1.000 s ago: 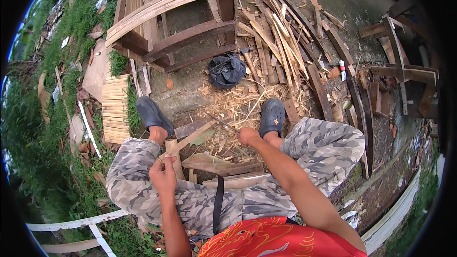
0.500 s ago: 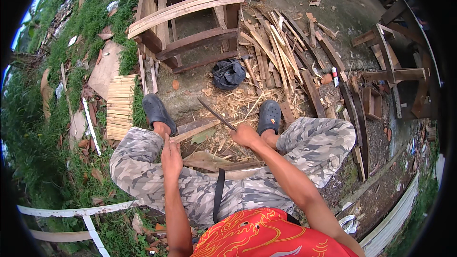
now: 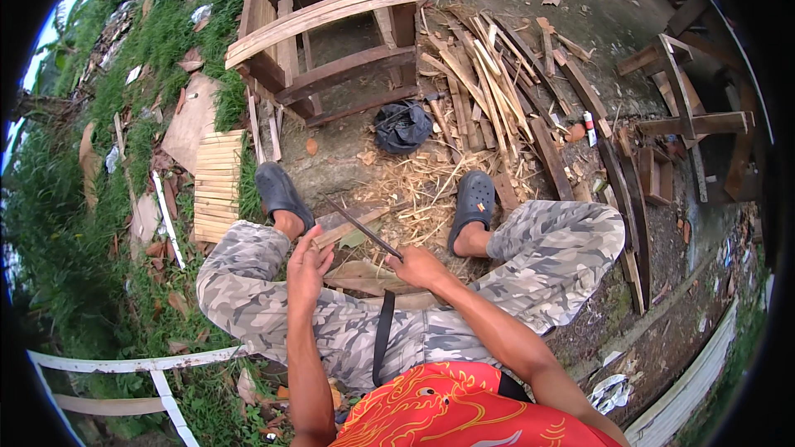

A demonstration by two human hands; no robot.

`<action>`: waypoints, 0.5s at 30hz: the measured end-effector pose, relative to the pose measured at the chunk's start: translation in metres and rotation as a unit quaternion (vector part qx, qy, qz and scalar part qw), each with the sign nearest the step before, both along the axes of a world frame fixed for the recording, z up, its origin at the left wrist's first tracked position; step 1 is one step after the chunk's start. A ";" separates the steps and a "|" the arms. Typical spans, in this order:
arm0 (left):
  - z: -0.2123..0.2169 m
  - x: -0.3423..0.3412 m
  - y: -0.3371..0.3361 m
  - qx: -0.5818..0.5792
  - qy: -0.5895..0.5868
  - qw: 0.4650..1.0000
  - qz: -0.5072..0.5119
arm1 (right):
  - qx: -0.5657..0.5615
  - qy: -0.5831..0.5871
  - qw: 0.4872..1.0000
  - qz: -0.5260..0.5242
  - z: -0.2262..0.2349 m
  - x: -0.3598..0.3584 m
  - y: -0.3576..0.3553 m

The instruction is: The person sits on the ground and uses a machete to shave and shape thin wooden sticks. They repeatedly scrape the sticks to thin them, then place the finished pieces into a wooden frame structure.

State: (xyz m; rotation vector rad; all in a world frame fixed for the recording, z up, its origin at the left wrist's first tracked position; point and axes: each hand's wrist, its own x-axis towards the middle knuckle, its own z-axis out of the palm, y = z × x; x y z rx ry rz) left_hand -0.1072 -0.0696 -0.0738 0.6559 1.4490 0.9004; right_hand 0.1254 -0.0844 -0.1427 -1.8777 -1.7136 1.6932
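Observation:
My right hand (image 3: 416, 268) is closed round the handle end of a long, thin dark blade (image 3: 362, 226) that looks like a machete. The blade slants away to the far left, passing over a short wooden piece (image 3: 352, 225). My left hand (image 3: 307, 266) has its thumb and fingers at the near left end of that piece, gripping it; part of the grip is hidden. The wood lies low between my feet, its far end pointing right. Beneath and beside it are a green leaf (image 3: 354, 237) and a brown sheet-like scrap (image 3: 364, 276).
Wood shavings (image 3: 422, 186) litter the ground between my clogs. Beyond stand a wooden frame (image 3: 348, 79) and a black bag (image 3: 402, 127), with a hammer (image 3: 443, 122) beside it. Strips of wood (image 3: 489, 87) are piled at the right; a slatted bamboo panel (image 3: 218, 186) lies left.
My right hand and the blade have moved nearer to me and slightly left. My left hand has shifted slightly up and right at the wood's end.

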 end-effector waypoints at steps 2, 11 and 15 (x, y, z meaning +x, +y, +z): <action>0.000 0.001 -0.001 0.002 -0.010 1.000 -0.001 | 0.015 0.003 1.000 0.000 0.003 0.000 0.000; -0.005 0.014 0.002 0.154 0.278 0.948 -0.010 | 0.094 0.037 0.994 -0.046 0.034 -0.005 -0.002; 0.000 0.022 0.002 0.232 0.396 0.887 -0.046 | 0.119 0.067 0.989 -0.063 0.051 -0.015 -0.004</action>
